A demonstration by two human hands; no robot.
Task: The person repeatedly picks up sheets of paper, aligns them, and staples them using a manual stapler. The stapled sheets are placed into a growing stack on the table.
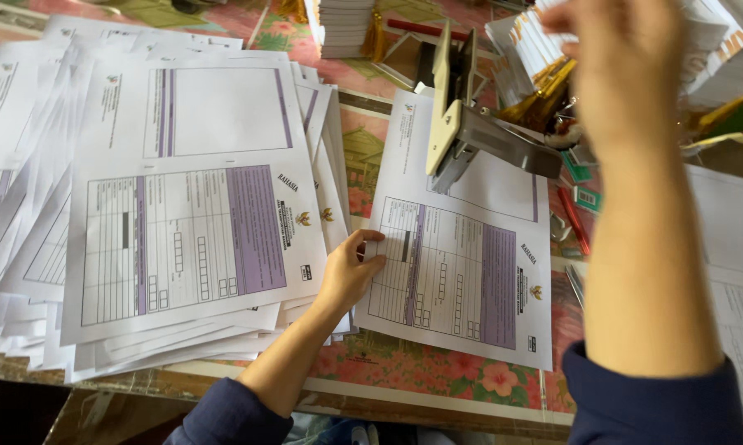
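Note:
My left hand [351,268] pinches the left edge of a white printed form with purple bands [462,280] that lies on the floral table. A metal hole punch [462,124] sits on the form's upper part, its handle raised. My right hand [627,58] is lifted high at the top right, blurred, its fingers reaching toward a stack of white booklets [536,45]. Whether it holds anything I cannot make out. Both arms wear dark blue sleeves.
A wide, fanned pile of the same forms [157,206] covers the table's left half. More sheets [738,247] lie at the right edge. Another booklet stack [346,25] stands at the back. Red pens [573,218] lie beside the punch. The table's front edge [388,400] runs along the bottom.

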